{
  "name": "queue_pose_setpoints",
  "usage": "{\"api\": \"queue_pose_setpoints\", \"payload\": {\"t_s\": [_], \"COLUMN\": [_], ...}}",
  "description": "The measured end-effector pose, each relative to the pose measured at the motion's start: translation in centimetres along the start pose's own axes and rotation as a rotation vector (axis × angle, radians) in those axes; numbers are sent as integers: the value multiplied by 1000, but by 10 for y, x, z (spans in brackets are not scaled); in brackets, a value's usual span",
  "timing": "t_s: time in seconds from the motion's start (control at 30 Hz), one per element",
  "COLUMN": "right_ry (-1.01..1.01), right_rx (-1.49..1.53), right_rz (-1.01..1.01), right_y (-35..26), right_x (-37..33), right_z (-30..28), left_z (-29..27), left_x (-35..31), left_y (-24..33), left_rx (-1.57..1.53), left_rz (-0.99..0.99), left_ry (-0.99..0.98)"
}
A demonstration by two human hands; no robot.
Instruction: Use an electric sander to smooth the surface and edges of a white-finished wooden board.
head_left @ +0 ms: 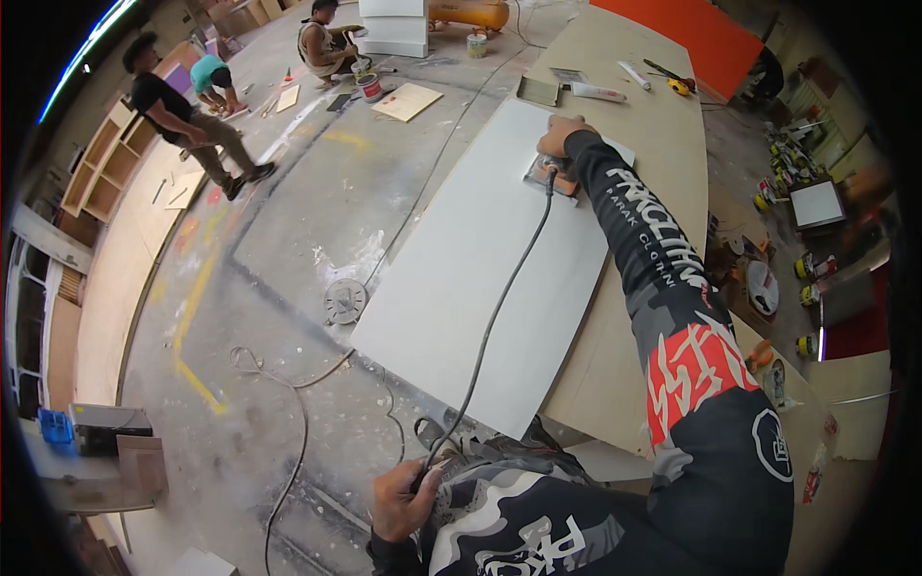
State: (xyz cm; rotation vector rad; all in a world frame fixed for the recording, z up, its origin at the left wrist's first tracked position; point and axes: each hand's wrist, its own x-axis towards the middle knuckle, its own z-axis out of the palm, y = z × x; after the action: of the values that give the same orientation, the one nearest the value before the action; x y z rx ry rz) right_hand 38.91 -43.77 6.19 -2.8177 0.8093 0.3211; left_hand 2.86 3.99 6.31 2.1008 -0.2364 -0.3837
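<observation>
Orange sander (545, 172) is gripped by the right hand (563, 137), cord (500, 298) by the left hand (401, 501); the red bucket's (370, 89) contents cannot be told.

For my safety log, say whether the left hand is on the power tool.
No; the left hand holds the cable, while the right hand is on the power tool.

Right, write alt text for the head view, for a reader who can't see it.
A person's right hand grips an orange corded power tool on a white panel, with a pale wooden surface alongside; the left hand, near the body, holds the black cord. Beyond, across a grey, paint-marked floor, one person stands and two others crouch or bend low.
</observation>
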Motion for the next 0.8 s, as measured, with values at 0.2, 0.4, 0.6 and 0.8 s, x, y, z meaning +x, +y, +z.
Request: {"api": "queue_pose_setpoints", "payload": {"t_s": [0.2,0.4,0.6,0.8], "right_ry": [44,13,0,3], "right_rx": [-16,-15,-29,-78], "right_rz": [-84,-331,-598,-576], "right_y": [13,-34,-71,-95], "right_x": [13,-90,-177,-130], "right_z": [6,20,38,44], "left_z": [27,18,19,39], "left_x": [0,-19,-26,-38], "left_y": [19,-3,-10,15], "left_rx": [-37,-9,-8,59], "left_rz": [-23,-55,-33,-13], "left_ry": [-51,95,104,88]}}
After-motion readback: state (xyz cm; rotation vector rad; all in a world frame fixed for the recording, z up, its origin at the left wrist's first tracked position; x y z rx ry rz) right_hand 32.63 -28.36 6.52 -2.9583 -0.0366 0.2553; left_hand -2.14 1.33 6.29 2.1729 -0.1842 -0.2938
